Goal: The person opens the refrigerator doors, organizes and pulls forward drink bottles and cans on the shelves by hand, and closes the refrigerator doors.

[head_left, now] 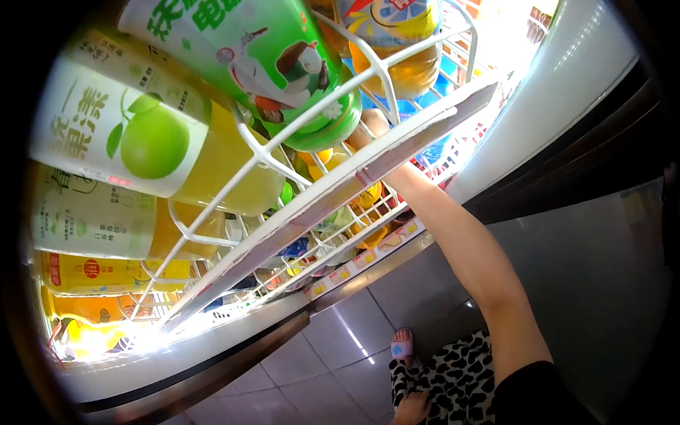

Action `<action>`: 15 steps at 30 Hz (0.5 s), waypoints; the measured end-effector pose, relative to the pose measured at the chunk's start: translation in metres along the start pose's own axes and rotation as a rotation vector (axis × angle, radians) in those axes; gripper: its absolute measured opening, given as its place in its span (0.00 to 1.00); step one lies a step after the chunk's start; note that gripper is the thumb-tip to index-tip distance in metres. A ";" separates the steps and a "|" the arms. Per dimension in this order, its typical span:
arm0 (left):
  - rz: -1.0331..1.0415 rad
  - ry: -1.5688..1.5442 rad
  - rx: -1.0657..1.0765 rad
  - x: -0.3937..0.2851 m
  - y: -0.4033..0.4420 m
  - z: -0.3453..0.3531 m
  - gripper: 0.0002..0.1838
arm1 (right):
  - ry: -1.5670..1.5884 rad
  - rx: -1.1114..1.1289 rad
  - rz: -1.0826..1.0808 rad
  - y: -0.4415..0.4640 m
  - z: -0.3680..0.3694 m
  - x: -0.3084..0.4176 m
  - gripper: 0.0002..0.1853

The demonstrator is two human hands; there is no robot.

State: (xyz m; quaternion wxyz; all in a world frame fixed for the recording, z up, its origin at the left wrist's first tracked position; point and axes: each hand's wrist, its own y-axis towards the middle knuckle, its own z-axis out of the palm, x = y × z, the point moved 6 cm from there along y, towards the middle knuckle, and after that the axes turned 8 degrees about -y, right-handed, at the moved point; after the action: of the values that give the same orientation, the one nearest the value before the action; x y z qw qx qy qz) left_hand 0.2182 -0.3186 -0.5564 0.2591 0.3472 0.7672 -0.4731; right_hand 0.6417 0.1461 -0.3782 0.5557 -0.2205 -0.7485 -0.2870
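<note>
My right arm reaches from the lower right past a shelf's white front strip (312,212) into a lit drinks fridge. A small part of my right hand (373,126) shows behind the strip, among bottles on the rack below. Its fingers are hidden, and I cannot tell what it touches. Close by are the green-labelled bottle (283,78) and a bottle of amber drink (407,67). At the bottom edge, my left hand (412,409) is low beside the black-and-white patterned skirt (453,375). How its fingers are held is unclear.
A bottle with a green fruit label (152,138) leans large at the left. White wire guards (258,152) front the shelf. The fridge's pale frame (549,113) curves along the right. Below are grey floor tiles (304,347) and a slippered foot (402,345).
</note>
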 end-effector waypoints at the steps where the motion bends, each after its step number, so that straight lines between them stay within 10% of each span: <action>1: -0.038 -0.008 0.029 0.000 0.000 -0.001 0.16 | -0.008 0.023 0.064 0.000 0.001 0.000 0.18; 15: -0.062 0.033 0.092 -0.013 0.007 -0.008 0.15 | -0.240 0.027 0.145 -0.040 -0.019 -0.009 0.12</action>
State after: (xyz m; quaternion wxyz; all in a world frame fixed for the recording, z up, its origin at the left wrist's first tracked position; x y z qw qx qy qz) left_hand 0.2313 -0.3124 -0.5477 0.2155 0.3426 0.7591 -0.5099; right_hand 0.6320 0.1039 -0.3897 0.4843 -0.2992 -0.7956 -0.2075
